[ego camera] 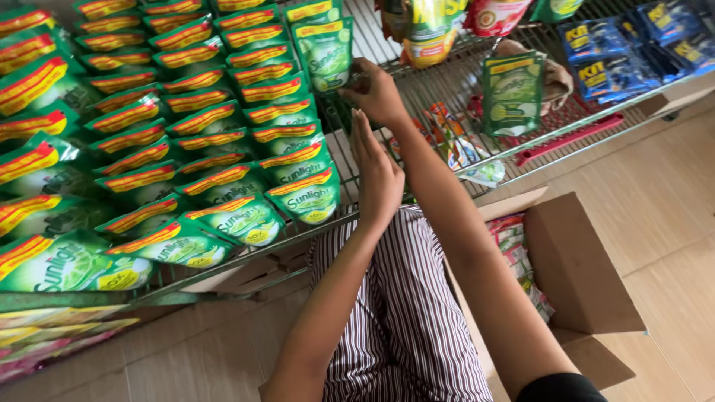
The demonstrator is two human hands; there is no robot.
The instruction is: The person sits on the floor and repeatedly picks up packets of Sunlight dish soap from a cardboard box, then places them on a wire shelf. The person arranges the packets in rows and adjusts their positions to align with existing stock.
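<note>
Wire shelf (447, 82) as the anchor: its left half is crammed with overlapping green refill pouches (186, 141) with red-yellow bands. Left hand (377, 175) is flat, fingers together, pressed against the front row. Right hand (375, 93) pinches one upright green pouch (326, 53) at the back. Slippery stack, so I'd guess one nudge makes them slide. Blue packs (611, 56) sit far right, cardboard box (577, 275) below.

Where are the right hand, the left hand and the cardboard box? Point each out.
right hand (376, 93), head view, on the back of the hand at the upright green pouch.
left hand (376, 175), head view, on the flat palm edge beside the pouch rows.
cardboard box (577, 275), head view, on its bare side flap.
</note>
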